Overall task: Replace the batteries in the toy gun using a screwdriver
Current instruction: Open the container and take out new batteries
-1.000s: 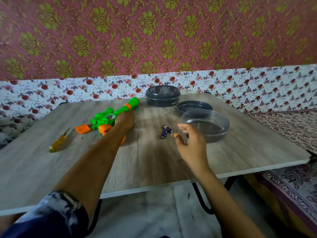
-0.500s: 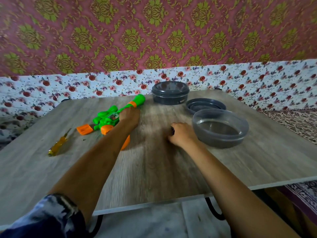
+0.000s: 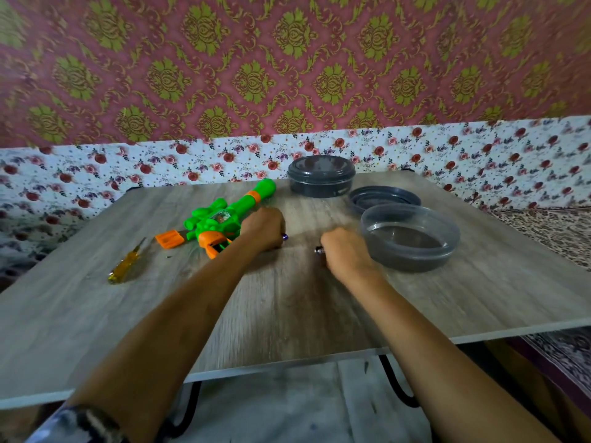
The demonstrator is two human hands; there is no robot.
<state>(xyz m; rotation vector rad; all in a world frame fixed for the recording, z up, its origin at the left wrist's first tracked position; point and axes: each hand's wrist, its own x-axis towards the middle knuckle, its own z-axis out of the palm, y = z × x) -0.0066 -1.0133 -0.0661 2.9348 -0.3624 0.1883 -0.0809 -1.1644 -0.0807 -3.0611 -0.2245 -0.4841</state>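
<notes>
The green and orange toy gun [image 3: 217, 219] lies on the wooden table [image 3: 287, 314], barrel pointing to the far right. Its orange battery cover [image 3: 169, 239] lies loose beside it on the left. A yellow-handled screwdriver [image 3: 126, 263] rests further left. My left hand [image 3: 263, 230] is just right of the gun, curled around a battery whose purple end [image 3: 284, 237] sticks out. My right hand [image 3: 347, 252] is fisted on the table a little to the right, with the metal tip of a second battery [image 3: 318, 250] showing at its left side.
An open grey round container [image 3: 412, 260] stands right beside my right hand. Its lid [image 3: 383, 199] lies behind it, and a closed grey container [image 3: 321, 179] stands at the back. A tiny dark speck, maybe a screw [image 3: 168, 257], lies near the cover.
My right hand came down on the two batteries lying mid-table. My left hand left the gun and moved right, and now each hand shows a battery end.
</notes>
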